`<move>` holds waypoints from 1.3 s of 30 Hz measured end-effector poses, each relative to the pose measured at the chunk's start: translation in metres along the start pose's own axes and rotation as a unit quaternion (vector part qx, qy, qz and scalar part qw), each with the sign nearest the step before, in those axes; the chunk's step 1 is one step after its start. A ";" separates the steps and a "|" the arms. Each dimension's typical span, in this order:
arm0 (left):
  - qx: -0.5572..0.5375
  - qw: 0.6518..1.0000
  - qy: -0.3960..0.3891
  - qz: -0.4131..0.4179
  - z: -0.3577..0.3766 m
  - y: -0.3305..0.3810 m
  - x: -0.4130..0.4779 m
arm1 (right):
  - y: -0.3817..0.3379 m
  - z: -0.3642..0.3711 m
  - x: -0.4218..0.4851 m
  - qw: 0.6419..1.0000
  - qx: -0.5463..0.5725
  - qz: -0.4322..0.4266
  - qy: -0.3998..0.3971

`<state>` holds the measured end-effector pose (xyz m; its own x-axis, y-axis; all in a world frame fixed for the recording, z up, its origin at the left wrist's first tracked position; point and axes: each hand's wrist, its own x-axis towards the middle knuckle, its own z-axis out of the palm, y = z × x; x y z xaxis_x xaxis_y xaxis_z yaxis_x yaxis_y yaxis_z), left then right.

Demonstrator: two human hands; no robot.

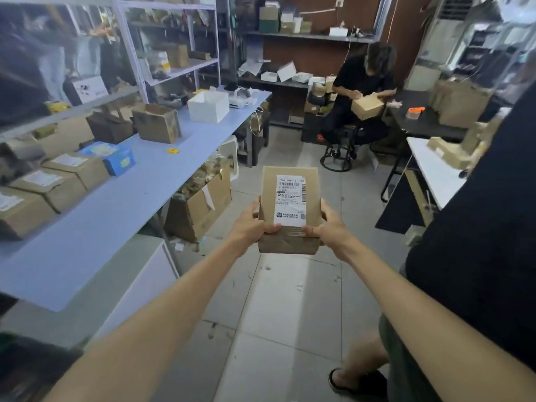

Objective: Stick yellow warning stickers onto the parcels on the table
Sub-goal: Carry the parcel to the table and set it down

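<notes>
I hold a brown cardboard parcel [287, 245] with a white shipping label out in front of me over the floor. My left hand [252, 224] grips its left edge with the thumb on top. Gripping the right edge the same way is my right hand [327, 224]. A yellow sticker [172, 151] lies on the long blue table [116, 204] at my left. Several labelled brown parcels [52, 184] sit in a row along that table's left side.
A blue box [116, 158], two open brown boxes [158, 126] and a white box [208, 107] stand further along the table. An open carton [200, 204] sits on the floor beside it. A seated person [359, 91] handles a box ahead. Someone in black [478, 242] stands close on my right.
</notes>
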<state>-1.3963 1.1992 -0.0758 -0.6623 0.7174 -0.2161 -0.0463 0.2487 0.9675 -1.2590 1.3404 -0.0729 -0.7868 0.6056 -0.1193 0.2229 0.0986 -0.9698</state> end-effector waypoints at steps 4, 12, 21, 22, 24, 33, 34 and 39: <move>0.004 1.000 0.028 0.004 -0.017 -0.004 0.077 | 0.009 0.005 0.096 1.000 -0.008 0.008 -0.028; -0.013 0.994 0.105 0.004 -0.058 0.008 0.230 | -0.009 0.015 0.279 0.994 -0.015 -0.015 -0.111; -0.030 0.976 0.214 0.002 -0.150 0.035 0.342 | -0.057 0.081 0.453 0.973 -0.019 -0.042 -0.227; -0.036 0.973 0.228 -0.001 -0.165 0.034 0.352 | -0.061 0.095 0.470 0.969 -0.018 -0.044 -0.241; -0.041 0.967 0.251 -0.006 -0.194 0.030 0.371 | -0.068 0.123 0.500 0.963 -0.018 -0.053 -0.265; -0.111 0.925 0.360 -0.036 -0.335 0.007 0.407 | -0.103 0.275 0.608 0.924 -0.049 -0.090 -0.369; -0.121 0.919 0.373 -0.041 -0.348 0.004 0.406 | -0.107 0.291 0.613 0.917 -0.049 -0.090 -0.386; -0.198 0.878 0.428 -0.078 -0.403 -0.020 0.392 | -0.114 0.372 0.638 0.879 -0.059 -0.059 -0.469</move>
<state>-1.9566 1.2131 -0.1269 -0.9368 -0.1000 -0.3354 -0.3299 -0.0679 0.9416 -1.9999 1.4219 -0.1172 -0.9247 -0.3265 -0.1960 0.1228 0.2315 -0.9650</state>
